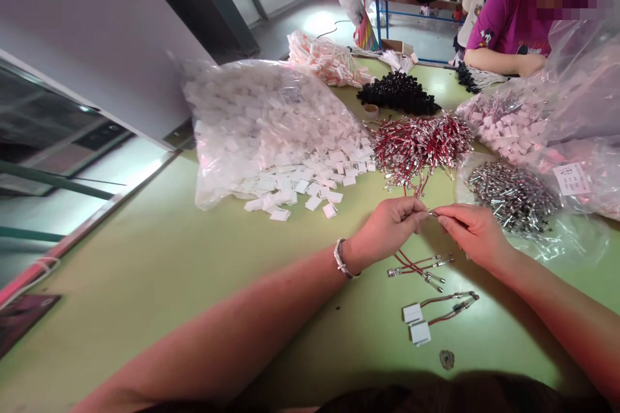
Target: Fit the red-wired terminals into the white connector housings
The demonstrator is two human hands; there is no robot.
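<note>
My left hand (393,227), with a pale bracelet on its wrist, is closed in a pinch. It seems to grip a red wire, mostly hidden by the fingers. At its fingertips a small metal piece (433,213) meets the pinched thumb and forefinger of my right hand (477,235). Just below the hands, several red wires (416,266) with metal ends lie crossed on the table. Nearer to me are two white plastic housings (413,313) fitted with red wires. A heap of red wires (421,145) with metal ends lies beyond my hands.
On the green table (290,271), a clear bag (252,110) spills white housings at left. Metal parts (516,197) lie on plastic at right, beside bagged white pieces (513,126). Black parts (400,93) and a tape roll (371,111) are farther back. A person in purple (508,19) sits opposite.
</note>
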